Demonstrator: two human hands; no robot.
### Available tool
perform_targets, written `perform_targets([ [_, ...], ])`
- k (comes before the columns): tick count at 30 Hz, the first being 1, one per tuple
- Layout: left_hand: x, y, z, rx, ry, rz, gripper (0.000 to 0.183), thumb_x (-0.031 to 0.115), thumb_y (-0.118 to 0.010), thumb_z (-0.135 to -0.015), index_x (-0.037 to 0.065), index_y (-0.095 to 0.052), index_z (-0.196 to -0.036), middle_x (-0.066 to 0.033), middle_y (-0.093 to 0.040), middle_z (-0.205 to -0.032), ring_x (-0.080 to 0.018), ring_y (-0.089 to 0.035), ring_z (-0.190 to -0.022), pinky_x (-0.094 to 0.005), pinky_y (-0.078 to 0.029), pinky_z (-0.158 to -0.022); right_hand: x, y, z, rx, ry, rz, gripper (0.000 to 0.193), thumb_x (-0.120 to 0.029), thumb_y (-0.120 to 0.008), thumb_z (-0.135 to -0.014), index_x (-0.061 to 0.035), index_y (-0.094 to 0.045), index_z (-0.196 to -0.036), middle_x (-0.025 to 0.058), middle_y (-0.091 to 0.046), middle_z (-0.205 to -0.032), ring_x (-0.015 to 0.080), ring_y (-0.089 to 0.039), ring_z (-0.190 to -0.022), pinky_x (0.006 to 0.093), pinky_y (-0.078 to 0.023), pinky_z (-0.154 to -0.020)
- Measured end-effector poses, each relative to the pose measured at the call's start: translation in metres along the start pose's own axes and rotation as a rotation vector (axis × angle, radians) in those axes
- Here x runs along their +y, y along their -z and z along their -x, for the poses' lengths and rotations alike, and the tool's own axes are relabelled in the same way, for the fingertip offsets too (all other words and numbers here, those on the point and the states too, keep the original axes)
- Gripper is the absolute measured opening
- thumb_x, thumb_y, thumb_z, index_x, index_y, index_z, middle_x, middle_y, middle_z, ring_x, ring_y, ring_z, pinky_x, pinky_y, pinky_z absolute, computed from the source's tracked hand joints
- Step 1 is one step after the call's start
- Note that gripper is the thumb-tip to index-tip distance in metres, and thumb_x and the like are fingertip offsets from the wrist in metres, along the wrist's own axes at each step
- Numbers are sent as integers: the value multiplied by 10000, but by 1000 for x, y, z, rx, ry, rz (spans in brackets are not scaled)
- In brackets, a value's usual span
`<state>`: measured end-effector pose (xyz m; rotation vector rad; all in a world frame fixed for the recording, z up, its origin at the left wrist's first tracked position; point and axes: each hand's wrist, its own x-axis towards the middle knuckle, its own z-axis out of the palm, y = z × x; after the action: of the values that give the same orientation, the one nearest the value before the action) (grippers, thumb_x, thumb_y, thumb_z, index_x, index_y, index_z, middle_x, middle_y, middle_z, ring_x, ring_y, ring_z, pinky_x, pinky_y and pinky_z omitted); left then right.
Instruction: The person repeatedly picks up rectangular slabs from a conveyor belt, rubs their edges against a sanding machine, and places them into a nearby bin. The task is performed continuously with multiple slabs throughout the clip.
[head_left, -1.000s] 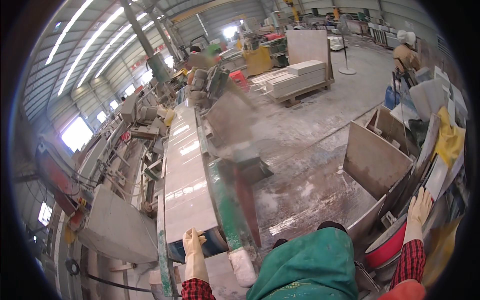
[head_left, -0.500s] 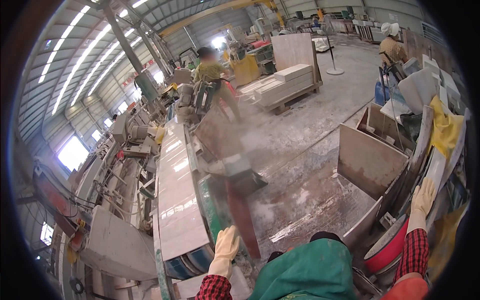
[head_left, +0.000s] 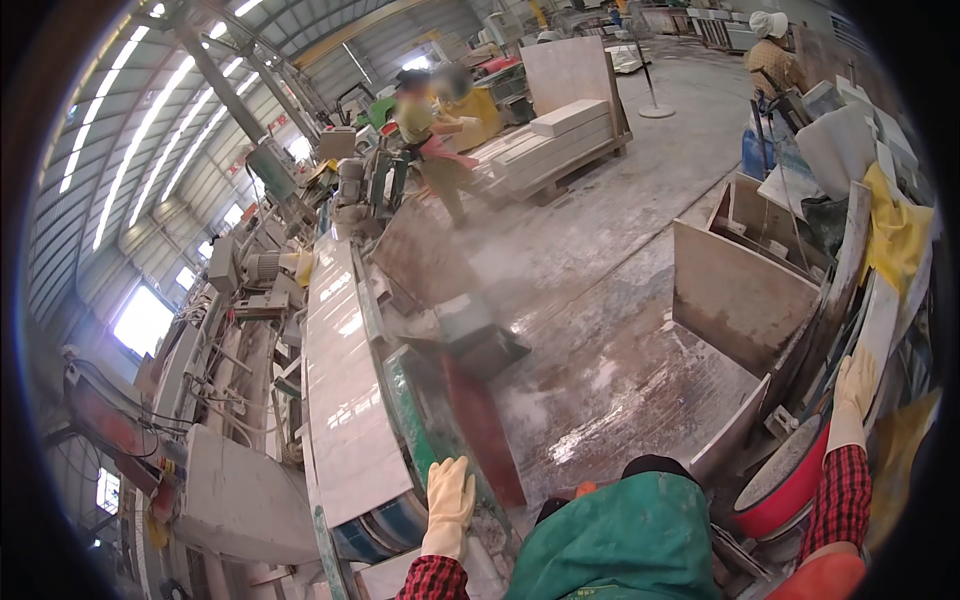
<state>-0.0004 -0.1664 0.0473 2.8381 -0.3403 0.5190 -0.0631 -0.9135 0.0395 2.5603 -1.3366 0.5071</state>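
Note:
My left hand (head_left: 450,505), in a pale rubber glove, is held palm down beside the near end of the roller machine's green side rail (head_left: 410,410). Its fingers are stretched out and it holds nothing. On that machine lies a long, glossy pale stone slab (head_left: 345,400), with a blue roller (head_left: 400,520) showing under its near end. My right hand (head_left: 855,385), gloved alike, reaches out at the right with straight fingers. It lies over or against the pale upright boards (head_left: 882,318); contact is hard to make out.
A round red-rimmed tub (head_left: 750,515) stands by my right forearm. Brown stone panels (head_left: 740,305) lean beyond it. Ahead are a wet floor (head_left: 600,390), a dark red panel (head_left: 480,430) and stacked pale blocks (head_left: 560,145). One co-worker (head_left: 435,140) stands by the machine's far end, another (head_left: 775,60) at far right.
The view has shifted slightly, so the scene sits a little higher and further left. The co-worker by the machine has turned and holds an arm out. My hands stay nearly where they were.

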Motion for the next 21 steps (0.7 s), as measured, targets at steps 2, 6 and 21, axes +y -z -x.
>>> perform_targets([
  [2, 0, 4, 0, -36, 25, -14, 321, 108, -658, -819, 7, -603, -1118, -192, -596, -977, -405, -556, -983, -479, -400, -1007, -3, 4, -3, 3, 15, -41, 405, -329, -423, -1005, -54, -567, -1265, 183, -546, -1336, 357, -489, -1251, 435, -381, -1066],
  [6, -3, 2, -2, -52, 3, -22, 297, 114, -648, -827, 12, -615, -1103, -198, -602, -978, -403, -564, -975, -483, -401, -1009, 3, 14, -13, -10, -13, -105, 353, -333, -438, -992, -49, -627, -1084, 178, -623, -1134, 371, -578, -1058, 459, -472, -916],
  [21, -13, -14, 8, -153, 139, -73, 253, 160, -650, -845, 97, -674, -1089, -250, -605, -1231, -482, -513, -1179, -509, -386, -1065, 13, -7, -2, 159, 123, -170, 398, -268, -515, -951, -56, -544, -1286, 179, -544, -1315, 345, -484, -1238, 443, -374, -1062],
])
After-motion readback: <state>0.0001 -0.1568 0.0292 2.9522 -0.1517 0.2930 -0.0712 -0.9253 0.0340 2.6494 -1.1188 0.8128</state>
